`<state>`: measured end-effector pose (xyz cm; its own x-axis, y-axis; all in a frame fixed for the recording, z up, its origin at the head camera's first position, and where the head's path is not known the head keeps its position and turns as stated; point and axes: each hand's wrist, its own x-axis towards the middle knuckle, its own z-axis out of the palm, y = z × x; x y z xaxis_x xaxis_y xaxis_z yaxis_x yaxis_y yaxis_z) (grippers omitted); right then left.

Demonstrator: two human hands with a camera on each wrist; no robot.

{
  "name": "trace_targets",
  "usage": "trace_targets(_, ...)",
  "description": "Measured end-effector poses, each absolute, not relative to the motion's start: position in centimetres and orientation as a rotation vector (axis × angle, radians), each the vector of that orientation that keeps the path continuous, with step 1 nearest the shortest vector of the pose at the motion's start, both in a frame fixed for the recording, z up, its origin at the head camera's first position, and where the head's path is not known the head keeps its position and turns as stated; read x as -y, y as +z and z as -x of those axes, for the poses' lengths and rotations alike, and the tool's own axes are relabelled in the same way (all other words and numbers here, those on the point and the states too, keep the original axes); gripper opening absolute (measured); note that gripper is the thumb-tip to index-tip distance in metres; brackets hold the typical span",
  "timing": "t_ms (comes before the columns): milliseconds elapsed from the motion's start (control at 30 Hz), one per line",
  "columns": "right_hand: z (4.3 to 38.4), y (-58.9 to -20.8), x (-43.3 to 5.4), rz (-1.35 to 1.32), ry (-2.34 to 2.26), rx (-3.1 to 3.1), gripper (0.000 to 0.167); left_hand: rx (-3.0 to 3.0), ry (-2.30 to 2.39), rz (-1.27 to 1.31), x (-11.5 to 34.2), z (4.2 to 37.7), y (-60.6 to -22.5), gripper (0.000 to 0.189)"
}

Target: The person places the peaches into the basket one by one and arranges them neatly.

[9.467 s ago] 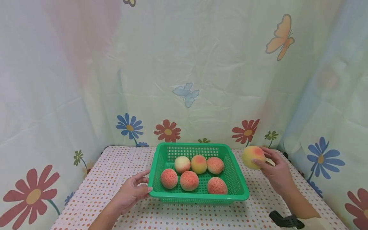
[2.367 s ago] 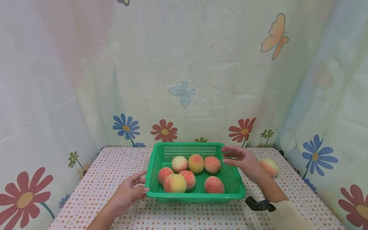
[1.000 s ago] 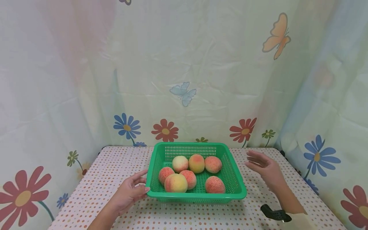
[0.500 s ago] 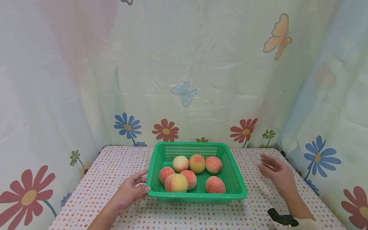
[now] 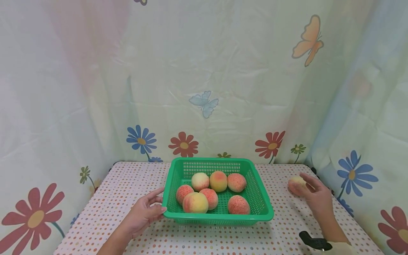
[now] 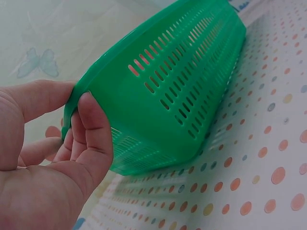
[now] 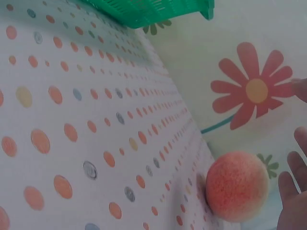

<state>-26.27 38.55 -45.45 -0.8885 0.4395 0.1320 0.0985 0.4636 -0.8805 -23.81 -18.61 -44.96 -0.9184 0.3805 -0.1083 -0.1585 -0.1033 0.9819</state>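
Observation:
A green plastic basket (image 5: 220, 221) stands on the table with several peaches inside, some speckled red, others paler yellow. One yellow peach (image 5: 196, 203) lies at the front left on top of the others. My left hand (image 5: 145, 212) grips the basket's left rim, with thumb and fingers pinching the edge in the left wrist view. To the right of the basket, a single pale and red peach (image 5: 296, 186) rests on the table. My right hand (image 5: 318, 198) is just right of that peach, its fingers relaxed and partly overlapping it; in the right wrist view the fingers (image 7: 298, 172) are apart from the peach (image 7: 237, 187).
The table is covered with a dotted cloth (image 5: 137, 180). A curtain with printed flowers and butterflies (image 5: 204, 71) hangs behind and at both sides. A black strap piece (image 5: 315, 242) sits at my right wrist.
Earlier my right hand carried a yellow peach, which now lies in the basket. Since then it has moved back right, past the lone peach, which shows again. My left hand stays on the rim.

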Motion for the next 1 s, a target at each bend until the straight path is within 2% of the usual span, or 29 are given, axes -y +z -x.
trace_targets(533,27.4,-47.0,-40.1,0.523,1.38,2.342,0.082,-1.815,2.088,-0.253,18.6,23.6,-45.0,0.083)
trace_targets(1000,29.0,-48.8,-41.0,0.635,1.453,2.373,0.101,-1.804,2.092,-0.256,18.6,23.7,-45.0,0.085)
